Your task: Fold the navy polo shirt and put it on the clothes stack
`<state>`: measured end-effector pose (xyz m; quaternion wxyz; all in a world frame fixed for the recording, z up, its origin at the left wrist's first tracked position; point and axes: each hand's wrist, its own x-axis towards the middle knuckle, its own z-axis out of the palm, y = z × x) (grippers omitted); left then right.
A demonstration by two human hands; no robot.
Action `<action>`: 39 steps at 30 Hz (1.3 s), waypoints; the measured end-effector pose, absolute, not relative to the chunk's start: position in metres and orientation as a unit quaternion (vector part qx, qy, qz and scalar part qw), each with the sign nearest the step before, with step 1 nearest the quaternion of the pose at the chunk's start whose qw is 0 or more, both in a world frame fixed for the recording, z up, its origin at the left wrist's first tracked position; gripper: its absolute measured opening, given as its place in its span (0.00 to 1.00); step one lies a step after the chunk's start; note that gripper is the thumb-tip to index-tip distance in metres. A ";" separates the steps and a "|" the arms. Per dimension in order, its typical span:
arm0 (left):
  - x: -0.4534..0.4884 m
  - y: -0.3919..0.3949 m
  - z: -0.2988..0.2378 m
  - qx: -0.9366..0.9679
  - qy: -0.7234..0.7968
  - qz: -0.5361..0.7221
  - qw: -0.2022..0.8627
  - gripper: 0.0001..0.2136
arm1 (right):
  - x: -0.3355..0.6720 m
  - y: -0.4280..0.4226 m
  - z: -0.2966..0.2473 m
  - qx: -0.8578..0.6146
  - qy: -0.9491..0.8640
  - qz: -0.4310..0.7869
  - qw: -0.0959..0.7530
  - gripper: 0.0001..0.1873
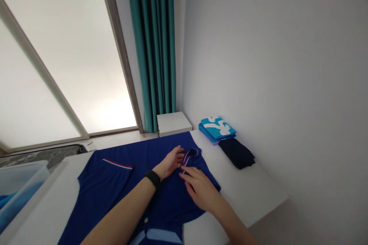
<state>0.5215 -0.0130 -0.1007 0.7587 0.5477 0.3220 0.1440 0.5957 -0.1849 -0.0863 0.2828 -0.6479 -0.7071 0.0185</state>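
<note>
A dark blue polo shirt [115,183] lies spread on a white table [253,191]. Its sleeve cuffs carry red and white stripes. My left hand [170,162], with a black band on the wrist, rests flat on the shirt beside the right sleeve's striped cuff [188,156], fingers stretched out. My right hand [198,187] lies on the same sleeve just below that cuff, fingers extended and pressing the cloth. The other sleeve [117,163] lies flat to the left.
A folded light-blue and white cloth [217,127] and a folded dark garment [238,153] lie near the wall at the table's far right. A clear plastic bin [20,187] stands at left. A small white cabinet [174,123], teal curtain [153,46] and window lie beyond.
</note>
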 end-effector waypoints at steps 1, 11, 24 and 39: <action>0.522 -0.012 -0.102 0.560 0.324 0.143 0.749 0.24 | 0.590 -0.187 -0.088 -0.640 -0.716 0.025 0.277 0.21; 0.544 -0.018 -0.103 0.647 0.348 0.238 0.636 0.27 | 0.621 -0.226 -0.120 -0.740 -0.594 -0.105 0.297 0.16; 0.568 -0.006 -0.092 0.516 0.332 0.262 0.745 0.17 | 0.641 -0.248 -0.147 -0.831 -0.454 -0.080 0.311 0.11; 0.531 0.013 -0.100 0.684 0.372 0.232 0.583 0.36 | 0.625 -0.247 -0.154 -0.845 -0.488 -0.092 0.200 0.26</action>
